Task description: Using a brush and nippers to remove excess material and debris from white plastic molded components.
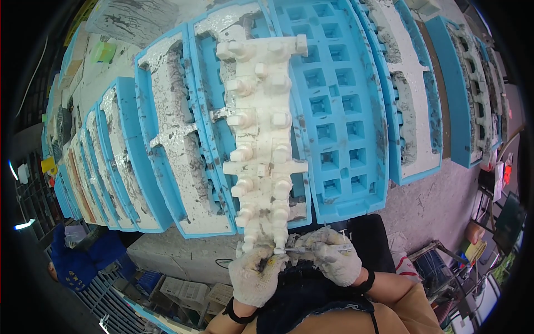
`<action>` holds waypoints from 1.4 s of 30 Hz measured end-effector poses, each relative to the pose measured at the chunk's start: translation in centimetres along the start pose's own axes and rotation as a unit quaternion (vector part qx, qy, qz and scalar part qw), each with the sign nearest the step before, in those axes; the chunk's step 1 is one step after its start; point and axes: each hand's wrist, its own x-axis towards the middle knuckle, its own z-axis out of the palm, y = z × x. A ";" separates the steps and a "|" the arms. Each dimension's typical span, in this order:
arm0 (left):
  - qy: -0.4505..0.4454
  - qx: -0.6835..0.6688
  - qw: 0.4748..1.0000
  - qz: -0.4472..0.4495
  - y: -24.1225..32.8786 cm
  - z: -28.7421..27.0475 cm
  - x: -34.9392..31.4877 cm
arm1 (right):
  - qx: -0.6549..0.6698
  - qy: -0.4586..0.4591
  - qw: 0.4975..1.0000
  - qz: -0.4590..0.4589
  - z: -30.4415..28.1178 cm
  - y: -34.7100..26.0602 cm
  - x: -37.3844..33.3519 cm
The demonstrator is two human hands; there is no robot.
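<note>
A long cream-white knobbed cast piece (261,128) lies across the blue molds, with paired stubs along its length and its narrow end toward me. My left hand (256,276), in a dirty white knit glove, is closed at that near end, fingers curled around its tip. My right hand (336,259), gloved the same way, grips a slim grey tool (300,250). The tool points left, its tip close to the end stub by my left fingers. Its exact kind is too small to make out. The fingers hide part of the piece's tip.
Right of the piece sits a blue mold (345,161) with rows of square pockets. White-filled blue molds (178,145) stand at the left, with another filled mold (414,100) at the right. A person in blue (89,261) is at the lower left, near metal racks and crates (186,292).
</note>
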 end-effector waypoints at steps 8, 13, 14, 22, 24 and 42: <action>0.014 -0.010 1.000 -0.009 0.2 0.3 -0.3 | 0.016 0.026 0.999 0.024 -0.7 0.2 -0.5; 0.018 -0.063 0.997 -0.039 -0.4 0.4 -0.4 | 0.031 -0.001 1.000 -0.004 -0.5 0.3 -0.3; 0.015 -0.068 0.997 -0.036 -0.7 0.3 -0.4 | 0.031 -0.001 1.000 -0.004 -0.3 0.1 -0.4; 0.008 -0.016 1.000 0.006 -1.3 0.0 -0.2 | -0.015 0.004 1.000 0.010 -0.1 -0.2 -0.1; 0.009 -0.016 1.000 0.007 -1.4 0.0 -0.1 | -0.014 0.002 1.000 -0.001 -0.3 0.1 0.0; 0.024 -0.030 0.999 -0.027 -1.3 -0.2 0.0 | -0.054 -0.004 0.999 0.001 -0.2 -0.6 -0.1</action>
